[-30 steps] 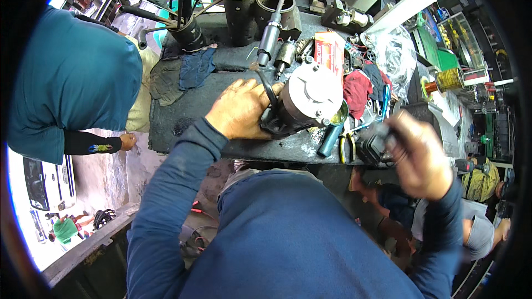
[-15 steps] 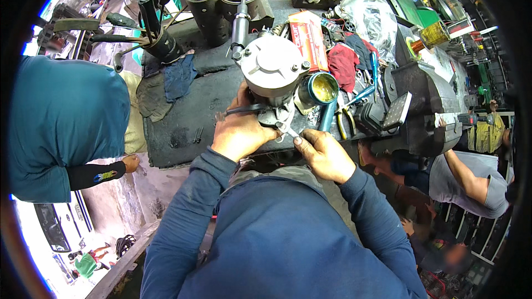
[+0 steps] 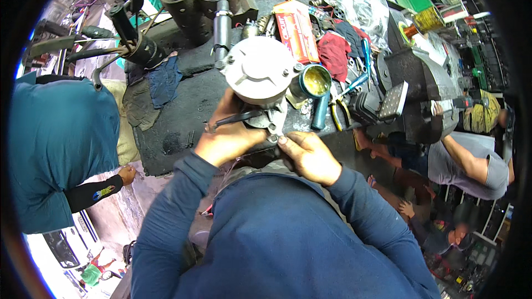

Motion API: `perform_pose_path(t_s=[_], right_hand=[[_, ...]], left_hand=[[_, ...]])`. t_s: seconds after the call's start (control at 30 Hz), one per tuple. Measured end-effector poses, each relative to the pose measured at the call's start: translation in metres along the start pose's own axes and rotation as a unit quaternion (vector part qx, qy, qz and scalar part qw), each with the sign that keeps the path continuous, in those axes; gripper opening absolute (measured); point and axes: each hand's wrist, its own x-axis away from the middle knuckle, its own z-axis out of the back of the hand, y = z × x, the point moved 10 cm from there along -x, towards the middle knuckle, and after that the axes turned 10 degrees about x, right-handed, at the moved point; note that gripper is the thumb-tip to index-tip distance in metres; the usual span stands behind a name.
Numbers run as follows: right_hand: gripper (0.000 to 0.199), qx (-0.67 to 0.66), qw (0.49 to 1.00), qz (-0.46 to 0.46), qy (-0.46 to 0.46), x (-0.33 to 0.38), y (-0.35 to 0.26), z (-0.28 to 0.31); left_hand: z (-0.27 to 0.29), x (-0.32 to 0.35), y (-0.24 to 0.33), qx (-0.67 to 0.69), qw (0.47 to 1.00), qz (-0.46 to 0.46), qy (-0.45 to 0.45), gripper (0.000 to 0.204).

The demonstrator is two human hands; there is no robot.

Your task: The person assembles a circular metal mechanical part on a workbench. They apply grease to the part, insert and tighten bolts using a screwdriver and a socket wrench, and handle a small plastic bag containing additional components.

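Note:
A starter motor (image 3: 259, 69) with a round silver end cap stands upright at the bench's near edge. My left hand (image 3: 230, 143) is wrapped round its lower body, under a short black cable (image 3: 235, 118). My right hand (image 3: 311, 156) pinches the silver flange at the motor's base, thumb on top; its other fingers are partly hidden beneath. Close to the motor's right side sits an open can of yellowish grease (image 3: 317, 81). A blue cylinder (image 3: 320, 112) lies just below that can.
Behind the motor are a red-and-white box (image 3: 296, 30), a red rag (image 3: 333, 55) and two dark metal cylinders (image 3: 183, 14). Yellow-handled pliers (image 3: 339, 115) lie to the right. A co-worker in teal (image 3: 64, 144) is at the left; another person in grey (image 3: 463, 166) is at the right.
The view has shifted a little. Against the bench, the motor has come slightly nearer to me and to the right. My right thumb has closed in on the flange.

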Motion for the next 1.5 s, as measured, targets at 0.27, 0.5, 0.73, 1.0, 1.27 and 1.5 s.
perform_pose_path(t_s=[0.27,0.5,0.73,1.0,1.27,1.5], right_hand=[[0.05,-0.087,0.995,-0.037,0.015,-0.006,0.033,-0.012],[0.056,-0.084,0.992,-0.089,0.009,-0.002,0.029,-0.005],[0.052,-0.202,0.975,-0.082,0.048,0.002,0.04,-0.017],[0.048,-0.389,0.913,-0.108,0.06,0.003,0.036,-0.039],[0.056,0.009,0.999,0.037,-0.019,-0.003,0.023,0.025],[0.068,0.268,0.948,0.033,-0.169,-0.03,-0.012,0.044]], left_hand=[[-0.008,-0.004,-0.062,0.242,0.955,0.17,-0.03,0.082],[-0.011,0.03,-0.08,0.014,0.981,0.189,-0.037,0.066],[-0.017,0.035,-0.098,-0.117,0.98,0.11,-0.117,0.056],[-0.014,0.024,-0.091,0.107,0.984,0.146,0.002,0.055],[-0.021,0.001,-0.025,0.096,0.995,0.028,0.021,0.04],[-0.025,-0.001,-0.046,0.2,0.976,0.085,0.025,0.098]])
